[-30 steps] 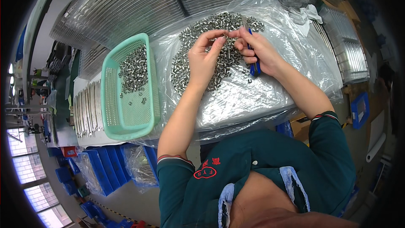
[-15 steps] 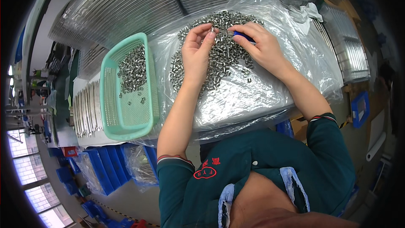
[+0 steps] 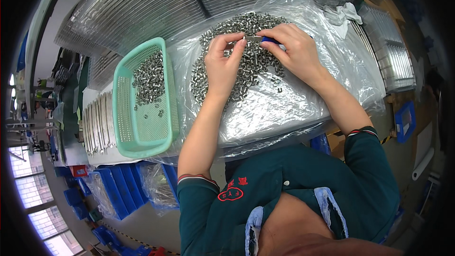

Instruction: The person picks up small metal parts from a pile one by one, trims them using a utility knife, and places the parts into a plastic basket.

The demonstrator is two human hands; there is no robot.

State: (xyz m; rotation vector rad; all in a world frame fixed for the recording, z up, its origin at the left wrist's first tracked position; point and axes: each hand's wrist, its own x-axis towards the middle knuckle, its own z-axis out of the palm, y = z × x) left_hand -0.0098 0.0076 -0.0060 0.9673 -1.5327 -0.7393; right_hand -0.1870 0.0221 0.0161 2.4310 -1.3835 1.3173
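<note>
A heap of small shiny metal sleeves [image 3: 251, 66] lies on clear plastic sheeting, and both my hands are above it. Between thumb and forefinger, my left hand [image 3: 224, 64] pinches one small metal sleeve [image 3: 244, 38]. My right hand [image 3: 296, 50] is closed round a blue-handled tool [image 3: 270, 41] with a thin metal shaft. The shaft points left and its tip meets the sleeve at my left fingertips; whether it is inside the sleeve is too small to tell. To the left, a mint green plastic basket [image 3: 144, 149] holds more of these sleeves.
Clear plastic sheeting [image 3: 279, 114] covers the work surface. Stacked clear ribbed trays [image 3: 137, 9] stand along the back, others [image 3: 391, 52] at the right. Metal rods [image 3: 98, 123] lie left of the basket. A white cloth [image 3: 343, 15] lies at back right. Blue bins [image 3: 118, 189] stand below.
My left hand has shifted slightly right and turned toward the tool. The tool's shaft now lines up with the sleeve at my left fingertips. The basket has not moved.
</note>
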